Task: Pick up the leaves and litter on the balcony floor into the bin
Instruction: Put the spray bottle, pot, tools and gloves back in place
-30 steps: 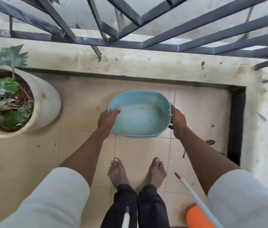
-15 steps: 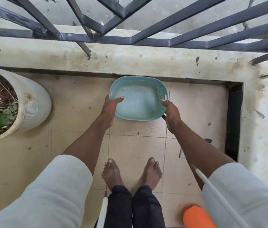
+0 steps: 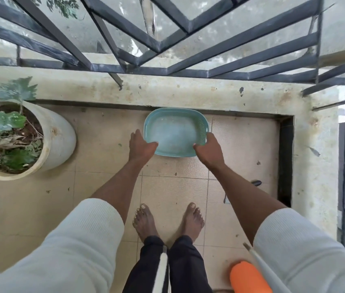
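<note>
The teal bin (image 3: 174,132) sits at the far edge of the balcony floor (image 3: 104,134), against the parapet. The left hand (image 3: 141,145) and right hand (image 3: 208,149) grip its near rim, thumbs hooked inside. It looks like thin, light, slightly flexible perforated plastic, best held at opposite rims. Only small litter specks (image 3: 175,174) show on the tiles.
</note>
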Demonstrator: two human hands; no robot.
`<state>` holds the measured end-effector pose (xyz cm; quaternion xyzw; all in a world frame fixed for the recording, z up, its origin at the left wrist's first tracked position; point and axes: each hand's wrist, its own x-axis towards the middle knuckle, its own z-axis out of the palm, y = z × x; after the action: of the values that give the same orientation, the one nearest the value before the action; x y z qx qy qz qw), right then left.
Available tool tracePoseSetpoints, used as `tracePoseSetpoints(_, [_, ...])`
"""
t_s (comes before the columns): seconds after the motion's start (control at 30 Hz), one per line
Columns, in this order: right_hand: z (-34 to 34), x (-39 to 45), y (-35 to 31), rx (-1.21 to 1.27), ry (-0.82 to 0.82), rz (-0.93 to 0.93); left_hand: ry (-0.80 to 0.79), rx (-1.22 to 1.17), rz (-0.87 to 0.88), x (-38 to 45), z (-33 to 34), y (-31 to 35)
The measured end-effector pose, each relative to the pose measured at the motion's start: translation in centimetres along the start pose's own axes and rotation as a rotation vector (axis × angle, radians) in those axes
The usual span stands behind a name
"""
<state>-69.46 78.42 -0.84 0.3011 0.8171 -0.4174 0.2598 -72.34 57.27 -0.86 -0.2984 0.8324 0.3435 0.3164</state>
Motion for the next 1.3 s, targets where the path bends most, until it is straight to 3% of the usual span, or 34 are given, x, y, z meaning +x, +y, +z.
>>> tracePoseSetpoints(0.17, [-2.4, -4.9, -5.2, -0.515, -0.003, -0.304, -0.010, 0.384, 0.347, -6.1, -4.2, 2.2])
tracePoseSetpoints(0.33, [-5.9, -12.1, -11.8, -0.741, -0.050, -0.448, 0.031, 0.445, 0.443, -14.3, -9.8, 5.5])
tracePoseSetpoints(0.5, [-9.2, -21.5, -17.9, -0.757, -0.043, -0.518, 0.008, 0.422, 0.392, -25.3, -16.1, 7.8])
tracePoseSetpoints(0.8, [-12.9, -40.5, -26.9, -0.834, -0.168, -0.742, 0.176, 0.275, 0.178, -43.9, -28.0, 5.7])
tracePoseSetpoints(1.13, [-9.1, -53.8, -28.9, -0.918, -0.233, -0.924, 0.485, -0.108, -0.037, -55.4, -33.2, -2.7])
tracePoseSetpoints(1.3, [-5.0, -58.6, -28.0, -0.972, -0.350, -1.002, 0.541, -0.171, -0.105, -57.9, -33.9, -8.0])
